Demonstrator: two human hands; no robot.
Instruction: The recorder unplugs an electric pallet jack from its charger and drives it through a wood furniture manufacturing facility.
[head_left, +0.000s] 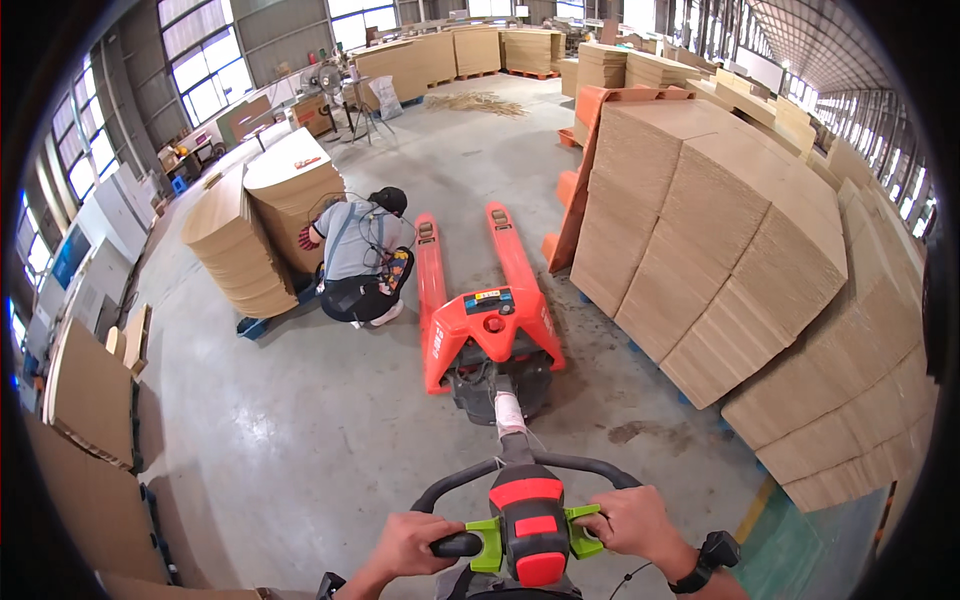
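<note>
Left hand [412, 545] and right hand [635, 522] grip the handle [590, 464] of the red pallet truck [490, 328], standing directly ahead; slow, even steering seems best, forks [516, 255] kept clear of the crouching worker [355, 243].

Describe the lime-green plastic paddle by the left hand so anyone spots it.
From the red forked pallet truck, follow its pale-wrapped shaft down to the red-and-black control head. The lime-green plastic paddle juts from the head's left side; unlike its twin by the right hand, it sits beside the left hand.
</note>
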